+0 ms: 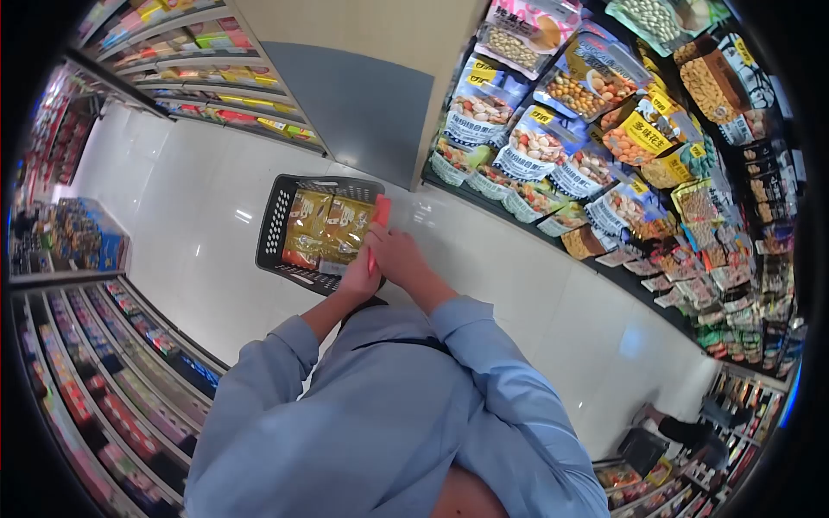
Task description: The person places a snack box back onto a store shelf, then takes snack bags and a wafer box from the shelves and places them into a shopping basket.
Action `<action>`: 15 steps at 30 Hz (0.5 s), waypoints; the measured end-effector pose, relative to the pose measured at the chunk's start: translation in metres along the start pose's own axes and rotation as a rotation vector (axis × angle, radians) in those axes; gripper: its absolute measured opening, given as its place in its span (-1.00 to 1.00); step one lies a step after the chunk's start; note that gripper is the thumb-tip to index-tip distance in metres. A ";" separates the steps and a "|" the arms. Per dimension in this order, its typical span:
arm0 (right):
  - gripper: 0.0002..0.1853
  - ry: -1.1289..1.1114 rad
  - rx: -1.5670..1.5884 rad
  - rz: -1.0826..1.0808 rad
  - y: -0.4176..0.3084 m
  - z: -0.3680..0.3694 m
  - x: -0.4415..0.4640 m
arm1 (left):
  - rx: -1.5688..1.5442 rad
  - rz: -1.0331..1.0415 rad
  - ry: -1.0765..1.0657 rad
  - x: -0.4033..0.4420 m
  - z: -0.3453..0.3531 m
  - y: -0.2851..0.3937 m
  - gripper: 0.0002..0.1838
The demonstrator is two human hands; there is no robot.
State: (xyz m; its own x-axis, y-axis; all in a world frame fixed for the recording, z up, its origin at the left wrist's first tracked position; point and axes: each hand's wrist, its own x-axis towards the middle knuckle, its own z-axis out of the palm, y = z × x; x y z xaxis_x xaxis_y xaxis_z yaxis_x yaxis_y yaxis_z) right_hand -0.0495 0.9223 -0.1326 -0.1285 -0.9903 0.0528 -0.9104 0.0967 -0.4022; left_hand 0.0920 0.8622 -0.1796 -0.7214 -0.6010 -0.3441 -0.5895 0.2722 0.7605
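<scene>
A black shopping basket with slotted sides is in front of me, a little left of the middle. Several gold-coloured packages lie inside it, with some red and white on them. Along its right side runs a red handle. My left hand is closed on the lower part of this handle. Just above and to the right, my right hand is wrapped on the handle too, its fingers partly hidden. The two hands touch or nearly touch each other.
Bagged nuts and snacks fill a shelf on the right. Shelves of small packets stand at lower left, boxed goods at upper left. A grey-and-wood panel rises beyond the basket. Another person is at lower right.
</scene>
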 end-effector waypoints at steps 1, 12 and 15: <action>-0.76 -0.006 -0.006 -0.018 0.012 -0.007 -0.009 | -0.010 0.019 0.047 -0.001 0.015 0.007 -0.44; -0.81 0.043 0.043 0.058 0.106 -0.052 -0.138 | 0.116 0.068 0.062 -0.025 0.152 0.101 -0.33; -0.82 0.035 -0.020 0.072 0.120 -0.057 -0.164 | 0.092 0.078 0.037 -0.033 0.175 0.126 -0.36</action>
State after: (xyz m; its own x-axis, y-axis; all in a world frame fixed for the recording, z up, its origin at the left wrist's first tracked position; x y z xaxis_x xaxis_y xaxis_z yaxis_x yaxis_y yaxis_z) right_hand -0.1599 1.1021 -0.1375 -0.2068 -0.9768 0.0563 -0.9060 0.1694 -0.3879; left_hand -0.0226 1.0475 -0.1685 -0.7531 -0.6026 -0.2642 -0.5646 0.3857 0.7298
